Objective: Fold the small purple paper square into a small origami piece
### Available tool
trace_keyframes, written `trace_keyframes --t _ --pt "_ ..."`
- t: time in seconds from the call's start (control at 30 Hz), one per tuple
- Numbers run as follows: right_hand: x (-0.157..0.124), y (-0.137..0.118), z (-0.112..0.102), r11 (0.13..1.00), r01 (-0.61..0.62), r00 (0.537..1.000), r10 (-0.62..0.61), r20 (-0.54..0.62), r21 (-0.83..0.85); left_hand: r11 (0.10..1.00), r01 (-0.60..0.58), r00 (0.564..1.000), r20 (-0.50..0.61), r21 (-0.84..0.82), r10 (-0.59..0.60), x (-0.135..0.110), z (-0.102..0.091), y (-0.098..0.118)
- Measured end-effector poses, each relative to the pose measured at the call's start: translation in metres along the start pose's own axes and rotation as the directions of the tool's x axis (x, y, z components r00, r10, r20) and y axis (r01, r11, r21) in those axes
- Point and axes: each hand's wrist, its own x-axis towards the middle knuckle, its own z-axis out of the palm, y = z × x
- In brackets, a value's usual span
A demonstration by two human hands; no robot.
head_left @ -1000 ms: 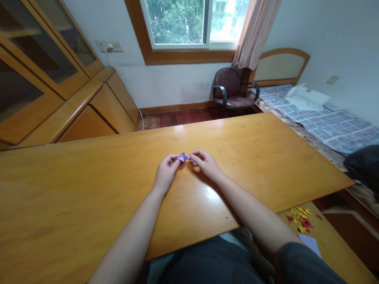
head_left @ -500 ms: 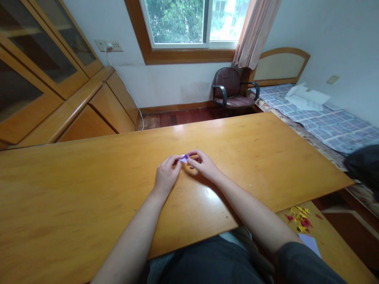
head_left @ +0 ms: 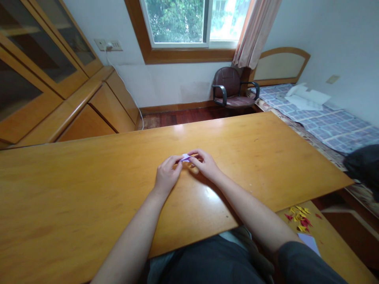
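A small folded piece of purple paper (head_left: 185, 158) is held between my two hands, just above the wooden table (head_left: 89, 189). My left hand (head_left: 169, 170) pinches its left end between thumb and fingers. On the other side, my right hand (head_left: 204, 162) grips the right end, thumb in front and index finger behind. Pale and darker purple faces show on the paper; its exact folded shape is too small to make out.
At the lower right, a lower surface (head_left: 340, 244) bears several folded yellow and red paper pieces (head_left: 301, 217) and a stack of purple paper (head_left: 308, 242). Beyond the table stand a brown armchair (head_left: 231, 86) and a bed (head_left: 331, 122). A wooden cabinet (head_left: 74, 102) is at left.
The purple paper has turned slightly between my fingers and now looks flatter and wider. My right fingers have shifted a little; both arms stay in place.
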Motion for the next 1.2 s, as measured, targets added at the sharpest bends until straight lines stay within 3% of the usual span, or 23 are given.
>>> trace_keyframes --t 0.17,0.57,0.7,0.9,1.2 --pt "0.0 -0.004 -0.002 0.987 0.111 0.993 -0.115 -0.031 -0.118 0.998 -0.044 0.999 0.017 -0.034 0.044 0.0 0.0 -0.001" --pt "-0.003 -0.007 -0.003 0.937 0.278 0.953 -0.297 -0.06 -0.211 0.934 0.086 0.995 0.078 -0.346 -0.063 0.0 0.002 0.01" --pt "-0.002 -0.006 -0.002 0.931 0.273 0.953 -0.297 -0.068 -0.243 0.869 0.146 0.988 0.117 -0.473 -0.102 -0.001 0.004 0.008" --pt "-0.004 -0.003 0.001 0.921 0.296 0.95 -0.31 -0.018 -0.252 0.828 0.27 0.962 0.096 -0.493 -0.256 -0.001 0.011 -0.004" --pt "-0.004 0.001 -0.002 0.913 0.349 0.937 -0.347 0.046 -0.212 0.727 0.298 0.941 0.061 -0.619 -0.333 0.004 0.015 -0.004"
